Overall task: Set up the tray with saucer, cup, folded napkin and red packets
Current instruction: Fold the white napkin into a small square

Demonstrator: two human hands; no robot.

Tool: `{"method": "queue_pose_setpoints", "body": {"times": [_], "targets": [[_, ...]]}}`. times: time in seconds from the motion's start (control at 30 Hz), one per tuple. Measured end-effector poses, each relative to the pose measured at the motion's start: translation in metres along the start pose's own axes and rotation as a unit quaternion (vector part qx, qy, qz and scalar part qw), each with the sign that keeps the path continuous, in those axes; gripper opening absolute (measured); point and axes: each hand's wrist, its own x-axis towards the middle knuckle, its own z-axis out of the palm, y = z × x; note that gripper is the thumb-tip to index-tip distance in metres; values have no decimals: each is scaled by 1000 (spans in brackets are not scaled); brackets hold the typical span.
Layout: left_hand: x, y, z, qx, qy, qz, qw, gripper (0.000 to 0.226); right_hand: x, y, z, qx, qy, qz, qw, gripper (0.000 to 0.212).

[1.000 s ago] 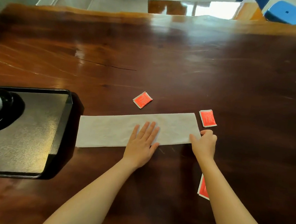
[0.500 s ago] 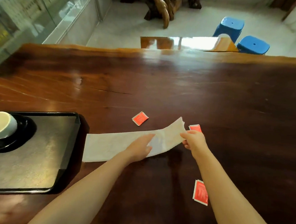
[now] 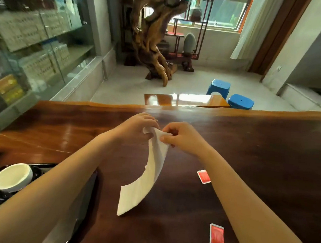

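Napkin (image 3: 148, 175) hangs lengthwise — both hands pinch top end.

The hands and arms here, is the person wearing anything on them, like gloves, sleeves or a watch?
No. The left hand and right hand are bare, without gloves, and I can see no rings. Both forearms are uncovered as far as the picture shows: no sleeve cuff, watch, bracelet or marking is in view.

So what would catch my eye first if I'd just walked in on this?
Probably the white napkin, pinched at its top by the left hand and right hand and hanging in a curve above the dark wooden table. Next, two red packets lying at right, and the white cup at far left.
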Motion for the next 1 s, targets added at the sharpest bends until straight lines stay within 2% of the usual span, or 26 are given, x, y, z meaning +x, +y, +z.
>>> {"method": "queue_pose_setpoints", "body": {"times": [0.23, 0.33, 0.43, 0.5, 0.63, 0.7, 0.83, 1.0], "targets": [[-23, -3, -64, 33, -20, -71, 997, 13, 0, -51, -26, -56, -1, -30, 998, 16], [-24, 2, -79, 26, -10, -70, 997, 11, 7, -62, -40, -68, -1, -7, 998, 15], [-16, 7, -88, 31, 4, -67, 997, 10, 18, -66, -52, -63, -5, 26, 998, 6], [-7, 9, -91, 30, 18, -92, 995, 11, 27, -66, -56, -57, -4, 42, 997, 5], [11, 6, -93, -18, 19, -168, 986, 10, 48, -58, -49, -18, 36, 60, 997, 7], [15, 1, -97, -45, 22, -194, 980, 6, 57, -55, -42, 0, 69, 49, 996, 1], [15, -9, -109, -9, 80, -197, 977, 5, 72, -52, -25, 17, 130, -11, 991, 9], [-13, -18, -101, 74, 175, -155, 970, 9, 71, -46, 5, 16, 183, -73, 980, 15]]}}
